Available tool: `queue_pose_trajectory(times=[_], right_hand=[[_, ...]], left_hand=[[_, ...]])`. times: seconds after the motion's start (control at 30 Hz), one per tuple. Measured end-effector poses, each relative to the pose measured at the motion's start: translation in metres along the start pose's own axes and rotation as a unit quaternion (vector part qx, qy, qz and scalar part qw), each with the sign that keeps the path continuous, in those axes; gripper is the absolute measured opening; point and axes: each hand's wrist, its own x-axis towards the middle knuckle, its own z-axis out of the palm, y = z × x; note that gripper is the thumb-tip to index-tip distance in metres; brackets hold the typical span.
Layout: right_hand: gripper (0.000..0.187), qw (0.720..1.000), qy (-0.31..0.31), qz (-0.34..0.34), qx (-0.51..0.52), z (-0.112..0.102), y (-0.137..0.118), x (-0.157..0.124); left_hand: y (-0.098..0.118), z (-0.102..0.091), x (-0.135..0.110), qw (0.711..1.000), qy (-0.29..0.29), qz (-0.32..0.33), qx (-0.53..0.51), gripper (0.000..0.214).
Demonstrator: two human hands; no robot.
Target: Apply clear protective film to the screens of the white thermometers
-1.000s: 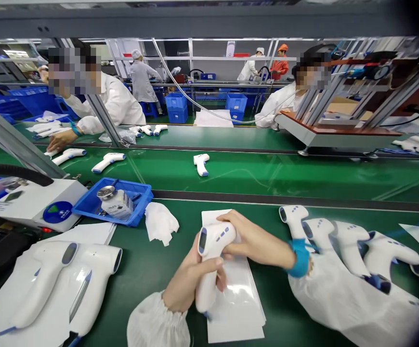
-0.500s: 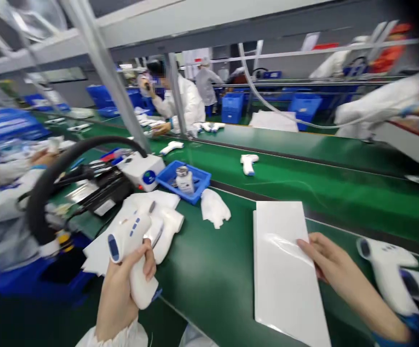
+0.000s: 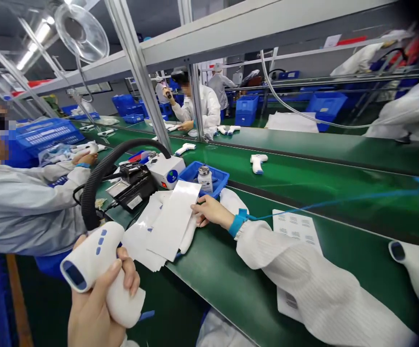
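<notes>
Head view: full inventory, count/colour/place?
held thermometer: one, white with blue buttons, lower left
sheet: one, white, over a white stack
tray: one, blue, holds a bottle
hose: one, black, arcs by a white box
belt thermometers: several, white, on green belts
label sheet: one, white, near belt, right of centre
co-workers: several, white coats, left and across
left hand: grip round held thermometer
right hand: pinches sheet
</notes>
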Motion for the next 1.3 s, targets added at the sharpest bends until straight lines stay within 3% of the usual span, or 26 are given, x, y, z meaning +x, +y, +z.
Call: queue_pose_trajectory(times=[0.1,0.23,0.3,0.37,0.47,0.57,0.67,0.8,1.0,1.17,1.3], right_hand=[[0.028,1.0,0.02,-0.012,-0.019,-0.025,0.012,-0.026],[0.023,0.997,0.058,-0.032,-0.045,-0.082,0.04,-0.093],[0.027,0.991,0.114,-0.03,-0.057,-0.112,0.056,-0.131],[0.03,0.979,0.194,-0.007,-0.066,-0.136,0.073,-0.168],[0.029,0.956,0.277,0.026,-0.091,-0.152,0.099,-0.215],[0.022,0.945,0.289,0.008,-0.152,-0.148,0.122,-0.243],[0.016,0.928,0.308,0.003,-0.21,-0.141,0.14,-0.252],[0.015,0.916,0.33,0.0,-0.228,-0.143,0.152,-0.246],[0.02,0.928,0.309,-0.027,-0.208,-0.148,0.162,-0.241],[0.028,0.892,0.328,-0.073,-0.301,-0.159,0.194,-0.244],[0.03,0.909,0.288,-0.05,-0.297,-0.167,0.208,-0.242]], left_hand=[[-0.015,0.01,-0.005,0.999,-0.031,-0.018,0.027,0.085],[-0.046,0.047,-0.026,0.981,-0.109,-0.154,0.048,0.089],[-0.065,0.071,-0.04,0.95,-0.189,-0.237,0.079,0.085],[-0.083,0.094,-0.054,0.901,-0.294,-0.301,0.104,0.082],[-0.11,0.126,-0.071,0.845,-0.407,-0.329,0.11,0.081],[-0.132,0.153,-0.084,0.842,-0.437,-0.303,0.093,0.076],[-0.149,0.17,-0.092,0.845,-0.443,-0.286,0.091,0.073],[-0.164,0.179,-0.094,0.851,-0.436,-0.272,0.108,0.072],[-0.173,0.171,-0.097,0.846,-0.453,-0.273,0.075,0.072],[-0.179,0.166,-0.095,0.846,-0.464,-0.255,0.069,0.071],[-0.178,0.166,-0.094,0.847,-0.467,-0.245,0.059,0.069]])
